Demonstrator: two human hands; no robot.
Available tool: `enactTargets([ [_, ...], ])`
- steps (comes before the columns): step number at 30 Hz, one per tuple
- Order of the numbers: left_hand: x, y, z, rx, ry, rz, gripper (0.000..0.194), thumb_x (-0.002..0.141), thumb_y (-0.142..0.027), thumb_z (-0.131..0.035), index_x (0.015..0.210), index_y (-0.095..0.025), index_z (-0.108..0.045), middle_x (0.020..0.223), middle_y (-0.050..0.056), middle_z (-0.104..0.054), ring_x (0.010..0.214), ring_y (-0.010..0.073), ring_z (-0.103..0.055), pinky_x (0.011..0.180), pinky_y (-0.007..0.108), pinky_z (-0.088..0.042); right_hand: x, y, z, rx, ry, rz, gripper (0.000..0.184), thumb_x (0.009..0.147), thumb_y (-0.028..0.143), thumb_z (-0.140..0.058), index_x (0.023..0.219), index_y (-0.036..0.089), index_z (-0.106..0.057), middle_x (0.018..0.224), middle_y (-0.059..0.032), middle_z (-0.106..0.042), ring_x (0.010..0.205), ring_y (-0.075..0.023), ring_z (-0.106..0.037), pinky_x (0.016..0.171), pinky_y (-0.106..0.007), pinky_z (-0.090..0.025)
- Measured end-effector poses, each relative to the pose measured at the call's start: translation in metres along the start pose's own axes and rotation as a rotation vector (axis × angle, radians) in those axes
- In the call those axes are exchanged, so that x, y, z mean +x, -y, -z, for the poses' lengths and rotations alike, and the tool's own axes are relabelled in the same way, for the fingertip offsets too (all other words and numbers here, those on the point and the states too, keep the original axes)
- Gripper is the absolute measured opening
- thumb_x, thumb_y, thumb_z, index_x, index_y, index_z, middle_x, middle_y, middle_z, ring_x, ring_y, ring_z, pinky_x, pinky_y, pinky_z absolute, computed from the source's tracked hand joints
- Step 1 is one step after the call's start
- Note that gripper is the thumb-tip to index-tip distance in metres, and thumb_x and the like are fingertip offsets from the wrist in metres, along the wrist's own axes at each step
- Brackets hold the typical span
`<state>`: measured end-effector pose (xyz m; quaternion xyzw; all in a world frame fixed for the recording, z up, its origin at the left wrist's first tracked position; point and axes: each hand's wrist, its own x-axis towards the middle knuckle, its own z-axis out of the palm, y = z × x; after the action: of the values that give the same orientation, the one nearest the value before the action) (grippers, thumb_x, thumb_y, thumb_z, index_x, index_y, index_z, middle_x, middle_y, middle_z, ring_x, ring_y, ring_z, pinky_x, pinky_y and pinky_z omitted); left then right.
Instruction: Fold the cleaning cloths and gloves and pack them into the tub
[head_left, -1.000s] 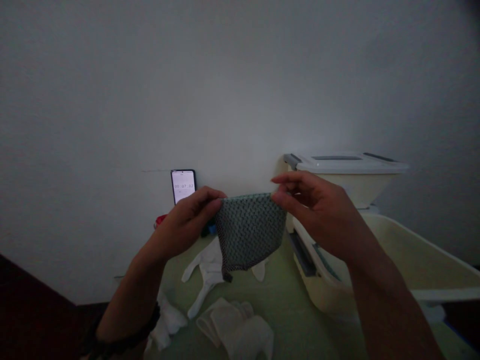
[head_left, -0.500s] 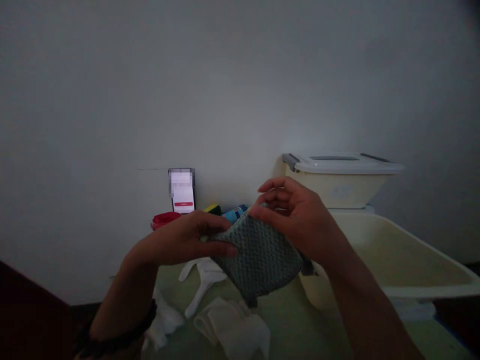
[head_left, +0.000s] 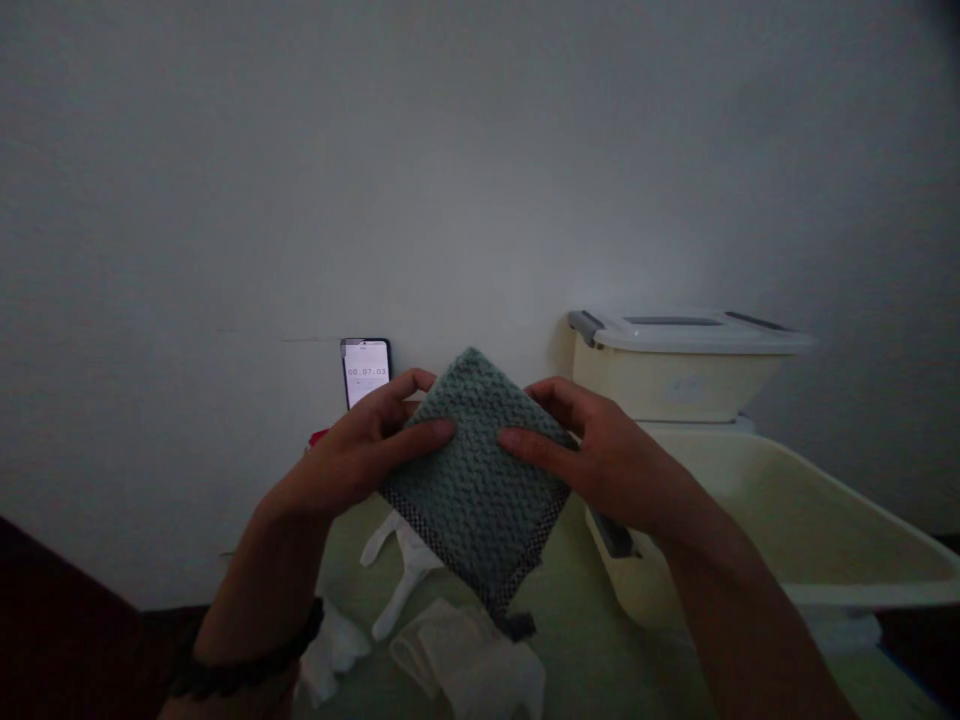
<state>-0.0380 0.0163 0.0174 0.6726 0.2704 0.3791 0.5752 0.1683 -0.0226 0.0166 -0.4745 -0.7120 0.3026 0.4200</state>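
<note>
A grey-green textured cleaning cloth (head_left: 480, 500) is held up in front of me, folded, with one corner pointing up and a dark tag at its lower corner. My left hand (head_left: 375, 440) grips its left side, thumb on the front and fingers behind. On the right side my right hand (head_left: 577, 440) pinches it the same way. Below the cloth, on the green surface, lie a white cloth (head_left: 472, 655), a white strap-like item (head_left: 409, 580) and another white crumpled cloth (head_left: 330, 650).
A phone (head_left: 366, 373) showing a timer leans on the wall. Something red (head_left: 319, 437) is partly hidden behind my left hand. To the right stand an open cream bin (head_left: 840, 500) and, behind it, a lidded cream box (head_left: 667, 380). The green tabletop (head_left: 585, 650) spreads below.
The cloth has been raised and spread flatter, its corner now pointing up. My right hand has moved from its top edge to its right side. The phone screen now shows a timer.
</note>
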Motion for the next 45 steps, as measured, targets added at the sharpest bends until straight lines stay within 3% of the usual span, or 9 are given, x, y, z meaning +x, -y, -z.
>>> enactTargets([
  [3, 0.0, 0.002, 0.003, 0.058, 0.069, 0.029, 0.028, 0.074, -0.02, -0.063, 0.099, -0.019, -0.053, 0.082, 0.004, -0.067, 0.068, 0.0158, -0.063, 0.056, 0.023, -0.051, -0.002, 0.004, 0.001, 0.004, -0.005, -0.007, 0.029, 0.074, 0.044, -0.06, 0.087, 0.019, -0.054, 0.079, -0.0006, -0.059, 0.069, -0.0132, -0.056, 0.056, -0.024, -0.044],
  [6, 0.002, 0.003, 0.001, 0.119, 0.094, 0.027, 0.025, 0.074, -0.022, -0.063, 0.098, -0.017, -0.059, 0.081, 0.005, -0.068, 0.068, 0.0156, -0.063, 0.059, 0.024, -0.052, -0.003, 0.007, 0.0, 0.062, -0.03, -0.015, 0.029, 0.071, 0.043, -0.064, 0.085, 0.019, -0.055, 0.074, 0.0012, -0.059, 0.062, -0.0112, -0.055, 0.049, -0.021, -0.042],
  [11, 0.008, 0.006, -0.005, 0.042, -0.136, -0.143, 0.023, 0.075, -0.024, -0.063, 0.096, -0.016, -0.06, 0.089, 0.006, -0.068, 0.08, 0.0186, -0.064, 0.066, 0.025, -0.053, -0.001, 0.007, -0.001, 0.351, -0.129, -0.027, 0.039, 0.068, 0.04, -0.068, 0.099, 0.021, -0.053, 0.088, -0.002, -0.065, 0.075, -0.015, -0.062, 0.063, -0.025, -0.051],
  [16, 0.012, 0.007, -0.007, -0.003, -0.296, -0.211, 0.03, 0.075, -0.028, -0.062, 0.103, -0.017, -0.055, 0.096, 0.007, -0.067, 0.087, 0.0214, -0.064, 0.068, 0.027, -0.054, -0.001, 0.007, -0.003, 0.46, 0.019, 0.004, 0.032, 0.071, 0.034, -0.066, 0.099, 0.021, -0.058, 0.101, -0.0037, -0.066, 0.091, -0.0182, -0.062, 0.077, -0.031, -0.053],
  [23, 0.009, 0.007, -0.004, 0.134, -0.175, -0.097, 0.036, 0.063, -0.028, -0.073, 0.094, -0.014, -0.062, 0.087, 0.008, -0.069, 0.087, 0.0253, -0.064, 0.067, 0.028, -0.055, 0.001, 0.0, -0.004, 0.235, -0.075, 0.113, 0.027, 0.077, 0.027, -0.06, 0.103, 0.02, -0.056, 0.1, -0.0045, -0.066, 0.093, -0.0194, -0.061, 0.081, -0.035, -0.051],
  [28, 0.01, 0.008, -0.004, 0.114, -0.145, -0.035, 0.03, 0.061, -0.021, -0.074, 0.088, -0.015, -0.062, 0.088, 0.006, -0.069, 0.081, 0.0206, -0.065, 0.067, 0.027, -0.055, 0.002, -0.002, 0.001, 0.191, -0.143, 0.095, 0.031, 0.077, 0.029, -0.061, 0.107, 0.021, -0.055, 0.097, -0.0046, -0.065, 0.09, -0.0203, -0.061, 0.077, -0.035, -0.052],
  [32, 0.009, 0.007, -0.003, 0.045, -0.213, -0.04, 0.027, 0.063, -0.022, -0.072, 0.087, -0.015, -0.061, 0.076, 0.004, -0.069, 0.067, 0.0179, -0.064, 0.057, 0.025, -0.054, 0.001, -0.001, 0.005, 0.316, -0.027, 0.058, 0.028, 0.078, 0.031, -0.06, 0.103, 0.02, -0.056, 0.099, -0.0046, -0.065, 0.086, -0.0182, -0.063, 0.075, -0.032, -0.054],
  [38, 0.007, 0.005, -0.001, -0.081, -0.18, 0.058, 0.02, 0.066, -0.025, -0.068, 0.082, -0.014, -0.064, 0.069, 0.005, -0.068, 0.061, 0.0176, -0.064, 0.055, 0.024, -0.054, -0.003, 0.002, 0.009, 0.495, 0.129, 0.012, 0.03, 0.08, 0.025, -0.058, 0.109, 0.02, -0.058, 0.096, -0.003, -0.068, 0.083, -0.0152, -0.065, 0.076, -0.031, -0.054],
  [45, 0.006, 0.006, 0.001, -0.032, -0.261, -0.003, 0.026, 0.065, -0.028, -0.062, 0.088, -0.016, -0.062, 0.071, 0.005, -0.067, 0.066, 0.0217, -0.066, 0.057, 0.029, -0.055, -0.003, 0.001, 0.009, 0.528, 0.082, 0.079, 0.025, 0.081, 0.024, -0.057, 0.106, 0.025, -0.062, 0.095, 0.0, -0.068, 0.086, -0.015, -0.063, 0.08, -0.033, -0.052],
])
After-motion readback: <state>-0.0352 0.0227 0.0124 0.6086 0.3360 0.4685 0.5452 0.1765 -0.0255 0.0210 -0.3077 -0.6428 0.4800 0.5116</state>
